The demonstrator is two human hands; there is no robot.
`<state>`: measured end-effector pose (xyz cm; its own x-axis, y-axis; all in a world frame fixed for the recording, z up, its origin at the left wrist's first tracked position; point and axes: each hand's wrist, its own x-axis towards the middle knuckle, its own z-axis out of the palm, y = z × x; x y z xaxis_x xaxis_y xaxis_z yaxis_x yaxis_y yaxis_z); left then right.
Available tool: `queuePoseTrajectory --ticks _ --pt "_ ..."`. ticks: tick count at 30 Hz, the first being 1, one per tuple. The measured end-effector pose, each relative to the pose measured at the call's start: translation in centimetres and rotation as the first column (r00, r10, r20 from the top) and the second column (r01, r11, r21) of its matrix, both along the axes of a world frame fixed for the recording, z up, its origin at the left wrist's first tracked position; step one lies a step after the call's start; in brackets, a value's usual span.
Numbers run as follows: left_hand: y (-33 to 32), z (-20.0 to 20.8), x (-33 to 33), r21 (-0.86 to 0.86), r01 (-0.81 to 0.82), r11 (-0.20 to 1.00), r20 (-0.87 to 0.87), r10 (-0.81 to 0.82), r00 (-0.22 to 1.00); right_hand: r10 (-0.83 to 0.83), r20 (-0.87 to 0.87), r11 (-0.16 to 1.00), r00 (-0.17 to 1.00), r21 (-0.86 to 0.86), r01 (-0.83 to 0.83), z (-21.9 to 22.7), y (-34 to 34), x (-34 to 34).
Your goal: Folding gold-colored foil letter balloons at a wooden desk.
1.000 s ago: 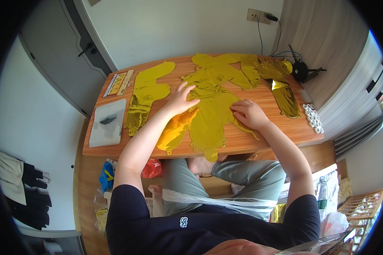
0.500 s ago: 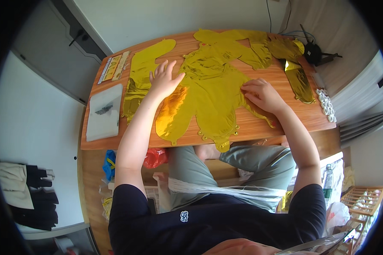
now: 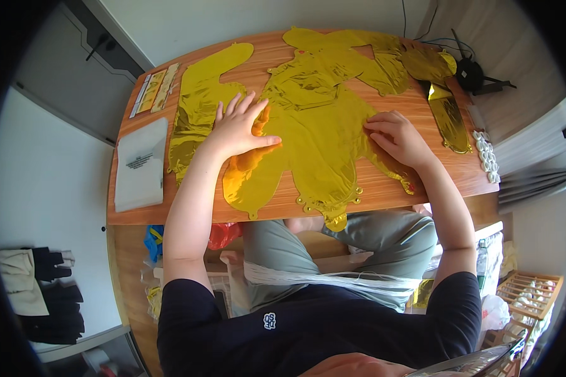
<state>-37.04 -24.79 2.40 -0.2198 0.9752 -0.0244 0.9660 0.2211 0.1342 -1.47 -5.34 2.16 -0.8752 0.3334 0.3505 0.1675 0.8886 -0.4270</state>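
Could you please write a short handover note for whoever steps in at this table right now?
Left hand: flat, fingers spread, palm down on the pile of gold foil balloons in the middle of the wooden table.
Right hand: fingers curled, pressing the pile's right edge.
Things: another gold foil balloon lies flat left of the pile; more gold foil shapes lie at the far right; a white plastic bag and a card strip sit at the left end.
Done: balloons lie flat, uninflated, overlapping.
Left: the pile is not yet sorted or separated; its lower tips hang over the near edge.

Wooden table by white wall, wood floor
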Motion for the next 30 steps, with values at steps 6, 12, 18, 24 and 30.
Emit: queuePoseTrajectory --ticks 6,12,18,24,30 --pt "0.0 0.3 -0.5 -0.058 0.009 0.998 0.062 -0.005 0.998 0.004 0.007 0.999 1.000 0.042 -0.004 0.2 -0.2 0.0" --pt "0.0 0.1 -1.3 0.003 0.029 1.000 0.084 -0.029 0.996 0.007 0.002 0.998 1.000 0.065 -0.007 0.2 -0.2 -0.1" --pt "1.7 0.1 -0.1 0.130 0.086 0.988 0.183 -0.109 0.977 0.010 -0.020 0.999 1.000 0.036 -0.009 -0.2 -0.2 -0.1" --pt "2.0 -0.8 1.0 0.163 0.325 0.932 0.119 -0.345 0.931 0.006 -0.035 0.999 0.999 0.039 -0.005 -0.4 -0.3 0.1" --pt "2.1 -1.0 1.4 0.107 0.347 0.932 0.163 -0.361 0.918 0.008 -0.038 0.999 0.999 0.033 -0.006 -0.3 -0.3 0.0"
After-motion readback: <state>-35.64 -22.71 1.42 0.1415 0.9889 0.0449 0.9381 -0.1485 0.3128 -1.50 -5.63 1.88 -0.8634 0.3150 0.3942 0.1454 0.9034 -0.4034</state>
